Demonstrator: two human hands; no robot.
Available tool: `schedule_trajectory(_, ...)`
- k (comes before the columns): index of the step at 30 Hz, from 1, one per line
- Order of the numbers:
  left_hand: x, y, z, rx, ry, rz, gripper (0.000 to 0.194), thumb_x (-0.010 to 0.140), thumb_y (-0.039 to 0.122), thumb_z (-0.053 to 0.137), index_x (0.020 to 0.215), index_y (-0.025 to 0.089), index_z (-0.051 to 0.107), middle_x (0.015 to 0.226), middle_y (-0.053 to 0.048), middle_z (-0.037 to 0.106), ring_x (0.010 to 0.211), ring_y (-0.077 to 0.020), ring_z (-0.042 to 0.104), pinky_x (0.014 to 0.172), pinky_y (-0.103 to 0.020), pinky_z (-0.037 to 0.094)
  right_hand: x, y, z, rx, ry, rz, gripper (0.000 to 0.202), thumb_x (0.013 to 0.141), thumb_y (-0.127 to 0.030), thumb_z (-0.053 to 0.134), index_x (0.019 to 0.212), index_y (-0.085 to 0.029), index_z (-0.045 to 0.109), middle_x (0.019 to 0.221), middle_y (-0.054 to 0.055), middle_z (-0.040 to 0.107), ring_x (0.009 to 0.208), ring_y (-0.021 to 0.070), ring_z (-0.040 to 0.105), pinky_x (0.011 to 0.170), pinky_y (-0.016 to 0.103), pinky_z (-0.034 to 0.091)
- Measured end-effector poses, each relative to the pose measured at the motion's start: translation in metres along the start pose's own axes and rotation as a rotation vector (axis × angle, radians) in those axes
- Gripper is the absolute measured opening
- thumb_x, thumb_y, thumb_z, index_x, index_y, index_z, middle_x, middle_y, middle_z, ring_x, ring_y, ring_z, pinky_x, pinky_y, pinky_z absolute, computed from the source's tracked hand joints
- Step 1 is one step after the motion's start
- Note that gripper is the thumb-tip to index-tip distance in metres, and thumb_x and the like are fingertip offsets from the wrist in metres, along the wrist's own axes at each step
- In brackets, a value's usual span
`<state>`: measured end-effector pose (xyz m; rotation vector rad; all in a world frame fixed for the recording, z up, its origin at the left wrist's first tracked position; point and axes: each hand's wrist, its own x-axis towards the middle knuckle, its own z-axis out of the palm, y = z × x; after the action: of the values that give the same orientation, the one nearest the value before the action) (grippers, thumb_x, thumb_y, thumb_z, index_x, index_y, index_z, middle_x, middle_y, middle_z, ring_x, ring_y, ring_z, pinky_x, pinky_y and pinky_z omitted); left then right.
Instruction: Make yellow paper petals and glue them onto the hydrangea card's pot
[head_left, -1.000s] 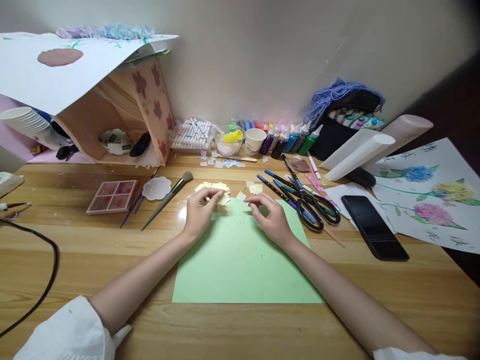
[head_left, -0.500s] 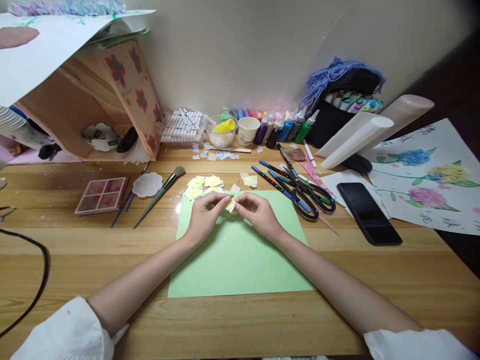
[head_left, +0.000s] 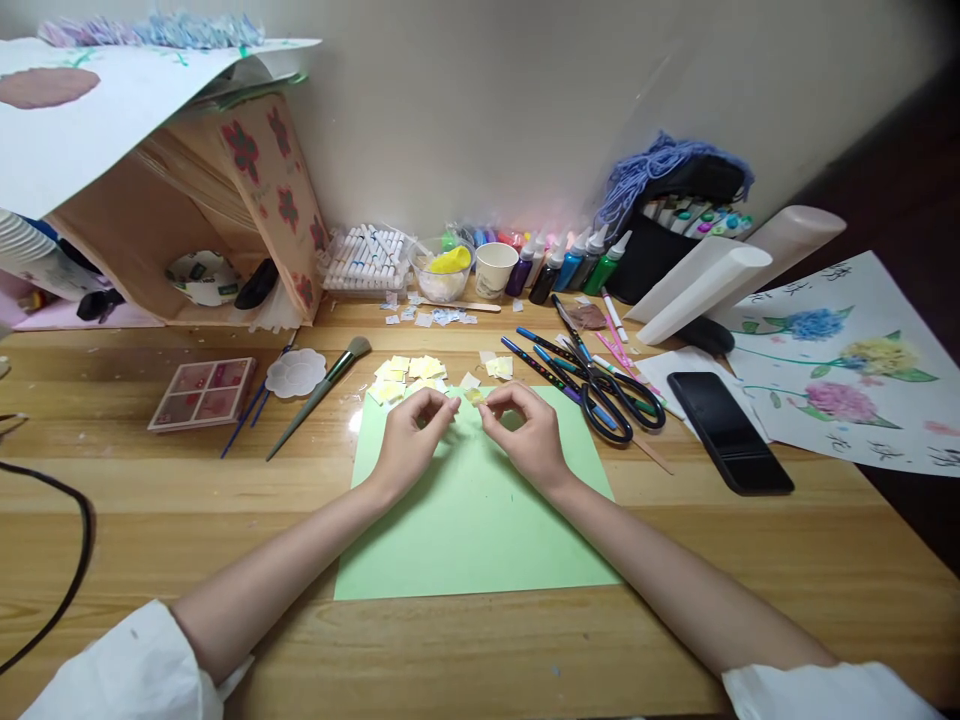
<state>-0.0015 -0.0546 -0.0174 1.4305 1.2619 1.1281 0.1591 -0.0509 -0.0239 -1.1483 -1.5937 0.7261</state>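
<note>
Over the upper part of a green sheet of paper (head_left: 480, 520), my right hand (head_left: 525, 435) pinches a small yellow paper square (head_left: 474, 397) between thumb and fingertips. My left hand (head_left: 411, 435) is a short way to its left, thumb and fingertips pressed together; whether anything tiny is between them is hidden. A pile of yellow paper squares (head_left: 409, 375) lies just beyond my left hand. Past the right fingertips are a pale scrap (head_left: 470, 381) and a few more yellow pieces (head_left: 499, 367).
Black-handled scissors (head_left: 607, 400) rest on several pens to the right, beside a phone (head_left: 729, 430). A brush (head_left: 319, 395), a white palette (head_left: 296, 372) and a pink-framed case (head_left: 202, 393) lie left. Paint bottles (head_left: 574, 260) and a paper cup (head_left: 496, 268) line the wall.
My hands have moved apart. The yellow square that both held is now at my right fingertips only, and the left hand has let go of it. The view has shifted slightly.
</note>
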Motion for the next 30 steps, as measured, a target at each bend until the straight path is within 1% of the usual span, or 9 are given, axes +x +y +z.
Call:
schedule_trajectory(3, -0.0031, 0.0035, 0.0002, 0.025, -0.076, 0.019, 0.025, 0.082, 0.039, 0.057, 0.073, 0.016, 0.060, 0.070, -0.001, 0.059, 0.065, -0.0120, 0.054, 0.063, -0.024, 0.044, -0.0009, -0.0029, -0.0025, -0.158, 0.034, -0.158, 0.005, 0.079, -0.020, 0.059, 0.075, -0.022, 0.060, 0.073, 0.002, 0.060, 0.068, 0.0157, 0.055, 0.063, 0.030, 0.048)
schedule_trajectory(5, -0.0035, 0.0042, 0.0011, 0.016, -0.085, 0.023, 0.022, 0.081, 0.038, 0.059, 0.077, 0.016, 0.062, 0.075, -0.002, 0.062, 0.068, -0.0127, 0.057, 0.066, -0.025, 0.045, -0.0013, -0.0030, -0.0031, -0.234, 0.019, -0.230, 0.007, 0.080, -0.019, 0.058, 0.079, -0.023, 0.063, 0.075, 0.003, 0.061, 0.072, 0.0173, 0.057, 0.064, 0.031, 0.048)
schedule_trajectory(9, -0.0019, 0.0014, 0.0029, -0.017, -0.072, 0.009, 0.019, 0.078, 0.035, 0.062, 0.079, 0.016, 0.062, 0.079, -0.004, 0.064, 0.073, -0.0135, 0.058, 0.070, -0.025, 0.047, -0.0017, -0.0011, -0.0024, -0.320, -0.024, -0.324, 0.013, 0.082, -0.016, 0.055, 0.085, -0.024, 0.065, 0.077, 0.004, 0.062, 0.076, 0.0182, 0.057, 0.070, 0.033, 0.049)
schedule_trajectory(16, 0.0002, -0.0036, 0.0026, -0.068, -0.082, -0.031, 0.022, 0.078, 0.037, 0.062, 0.079, 0.015, 0.061, 0.077, -0.004, 0.063, 0.071, -0.0133, 0.058, 0.068, -0.025, 0.047, -0.0040, 0.0007, -0.0023, -0.431, -0.071, -0.413, 0.019, 0.084, -0.015, 0.052, 0.094, -0.024, 0.066, 0.079, 0.005, 0.062, 0.076, 0.0188, 0.056, 0.070, 0.033, 0.048)
schedule_trajectory(22, 0.0012, -0.0043, 0.0010, -0.047, -0.079, -0.048, 0.021, 0.079, 0.035, 0.059, 0.076, 0.015, 0.060, 0.074, -0.003, 0.062, 0.069, -0.0128, 0.057, 0.068, -0.024, 0.046, -0.0064, 0.0041, -0.0035, -0.536, -0.113, -0.510, 0.022, 0.085, -0.015, 0.051, 0.100, -0.022, 0.066, 0.082, 0.007, 0.063, 0.078, 0.0198, 0.055, 0.070, 0.034, 0.048)
schedule_trajectory(30, 0.0010, -0.0051, 0.0005, -0.044, -0.087, -0.051, 0.018, 0.080, 0.033, 0.058, 0.075, 0.015, 0.059, 0.072, -0.002, 0.060, 0.068, -0.0125, 0.056, 0.067, -0.024, 0.045, -0.0052, 0.0003, -0.0019, -0.525, -0.050, -0.536, 0.016, 0.082, -0.012, 0.056, 0.095, -0.017, 0.065, 0.077, 0.006, 0.064, 0.074, 0.0180, 0.055, 0.066, 0.031, 0.050)
